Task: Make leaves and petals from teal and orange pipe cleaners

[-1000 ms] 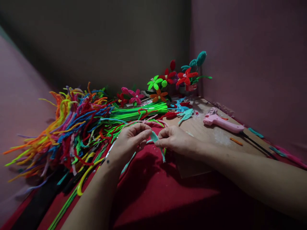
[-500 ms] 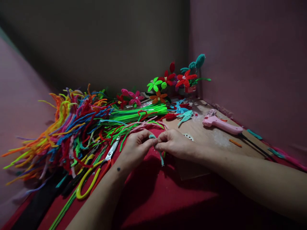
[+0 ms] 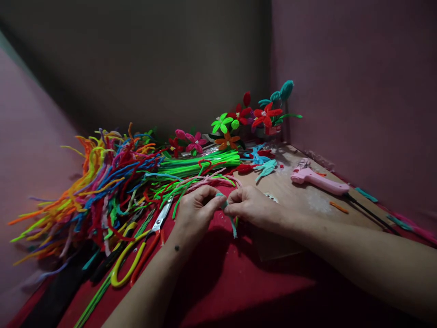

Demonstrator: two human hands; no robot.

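Observation:
Over the red cloth, my left hand (image 3: 198,212) pinches a short teal pipe cleaner (image 3: 233,227) between thumb and index finger. Right beside it, my right hand (image 3: 251,207) has its fingertips pressed on the same piece, nearly touching the left thumb. The twisted tail of the piece hangs below the fingertips, with a bit of green next to it. Its upper part is mostly hidden by the fingers. Pink and green pipe cleaners (image 3: 205,178) lie just behind both hands.
A large heap of colourful pipe cleaners (image 3: 102,182) and yellow-handled scissors (image 3: 131,257) lie left. Fuzzy flowers (image 3: 228,141) stand at the back beyond a green bundle (image 3: 218,158). A pink glue gun (image 3: 319,180) with a black cable rests on a board (image 3: 293,200) at right.
The view has shifted slightly, so the scene sits a little lower and further right. The left thumb now covers more of the teal piece; both hands still hold it.

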